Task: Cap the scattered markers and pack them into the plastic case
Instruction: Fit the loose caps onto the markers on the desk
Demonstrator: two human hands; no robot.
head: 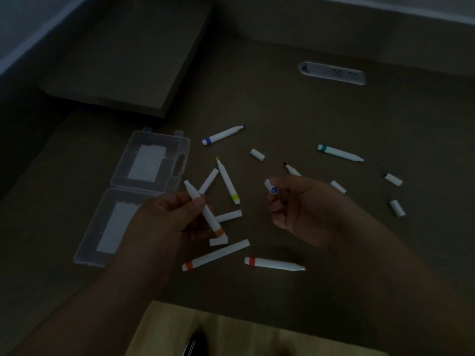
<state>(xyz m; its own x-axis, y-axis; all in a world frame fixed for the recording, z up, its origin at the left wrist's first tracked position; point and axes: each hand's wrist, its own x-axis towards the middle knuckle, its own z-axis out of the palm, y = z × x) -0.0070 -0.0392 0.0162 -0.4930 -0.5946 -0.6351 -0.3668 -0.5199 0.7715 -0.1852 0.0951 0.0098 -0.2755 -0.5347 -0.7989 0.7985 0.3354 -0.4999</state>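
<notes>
The left hand (169, 214) pinches an uncapped marker (203, 208) with an orange band, thumb on the barrel and the dark tip pointing up and away towards the far edge of the desk (334, 111), presumably so a cap can be slid onto it. The right hand (303, 206) curls its fingers round a small white cap (271, 187) with a blue dot on its end (the colours do not seem to match, so this may not be the cap for that marker). The two hands are near each other but apart, above the middle of the desk.

The clear plastic case (133, 196) lies open and flat towards the left edge, both halves up, with no markers in it; that puts it within easy reach of the left hand for packing.

Several markers lie loose around the hands: a blue-banded one (222, 134) beyond the case, a yellow one (228, 185) just beside the held marker, a green one (339, 152) towards the right, and two red or orange ones near the front edge. Loose white caps are scattered among them. A power socket strip (331, 73) is set into the far side.

I judge the task barely begun.
</notes>
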